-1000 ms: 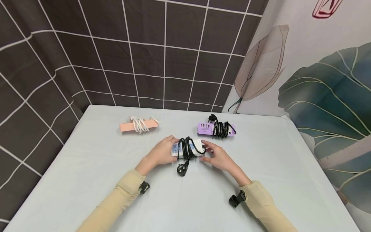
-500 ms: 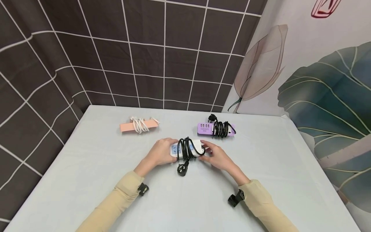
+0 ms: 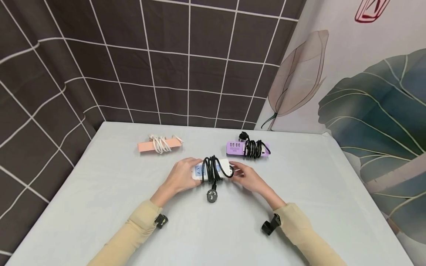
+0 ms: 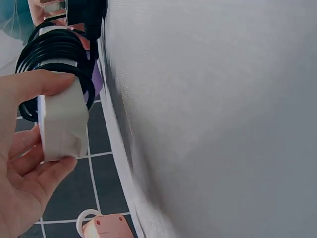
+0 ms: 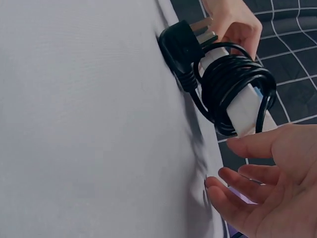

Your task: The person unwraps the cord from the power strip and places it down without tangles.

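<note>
A white power strip [image 3: 225,164] with blue socket faces is wrapped in a coiled black cord [image 5: 230,82] at mid-table. My left hand [image 3: 181,176] grips its left end, thumb [image 4: 53,83] on the near side and fingers curled along the far side. Around the right end is my right hand [image 3: 249,179]. Its fingers [image 5: 247,188] are bent and spread apart from the strip, with the thumb tip [image 5: 242,145] right at the strip's end. From the cord hangs a black plug [image 3: 212,195], its metal pins showing in the right wrist view.
Farther back on the white table [image 3: 213,236] lie two more power strips. The pink one [image 3: 145,146] at left has a white cord wound round it; the purple one [image 3: 234,147] at right has a black cord. A dark grid-pattern cloth [image 3: 166,66] hangs behind the table.
The white power strip has shifted slightly left together with my left hand. Its plug has turned so its face shows. The other two strips stay in place.
</note>
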`<state>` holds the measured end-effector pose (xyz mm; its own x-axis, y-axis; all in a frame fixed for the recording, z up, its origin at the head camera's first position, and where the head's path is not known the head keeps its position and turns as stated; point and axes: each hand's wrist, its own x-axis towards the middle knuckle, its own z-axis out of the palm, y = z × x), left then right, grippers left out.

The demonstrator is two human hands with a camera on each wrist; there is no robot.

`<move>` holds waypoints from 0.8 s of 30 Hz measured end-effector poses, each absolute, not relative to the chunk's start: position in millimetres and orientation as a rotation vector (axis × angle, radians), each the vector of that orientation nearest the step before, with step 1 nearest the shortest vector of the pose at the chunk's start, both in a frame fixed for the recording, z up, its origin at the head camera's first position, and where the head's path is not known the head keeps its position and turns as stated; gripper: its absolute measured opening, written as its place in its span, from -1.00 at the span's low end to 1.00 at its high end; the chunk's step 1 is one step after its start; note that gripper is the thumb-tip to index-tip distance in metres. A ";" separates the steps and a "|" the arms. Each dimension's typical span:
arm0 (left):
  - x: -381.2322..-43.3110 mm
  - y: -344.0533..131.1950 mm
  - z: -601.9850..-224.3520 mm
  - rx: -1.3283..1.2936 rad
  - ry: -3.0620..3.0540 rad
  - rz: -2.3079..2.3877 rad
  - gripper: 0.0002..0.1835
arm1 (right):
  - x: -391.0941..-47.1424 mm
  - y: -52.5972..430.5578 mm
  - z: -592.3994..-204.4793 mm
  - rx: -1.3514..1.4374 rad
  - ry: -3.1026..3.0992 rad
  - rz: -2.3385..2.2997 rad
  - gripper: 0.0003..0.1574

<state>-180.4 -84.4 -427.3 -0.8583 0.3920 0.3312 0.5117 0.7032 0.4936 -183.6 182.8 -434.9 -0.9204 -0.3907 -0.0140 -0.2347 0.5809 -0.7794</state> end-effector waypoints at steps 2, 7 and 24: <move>-179.4 -84.8 -427.2 -0.726 -2.686 -0.880 -0.27 | -186.2 182.7 -435.2 -0.520 2.588 -1.275 -0.28; -177.5 -85.6 -426.9 -0.725 -2.638 -0.901 -0.27 | -190.9 179.5 -436.1 -0.503 2.410 -1.381 -0.28; -174.8 -84.3 -419.4 -0.727 -2.609 -0.979 -0.28 | -184.6 150.7 -445.9 -0.276 1.772 -1.810 -0.21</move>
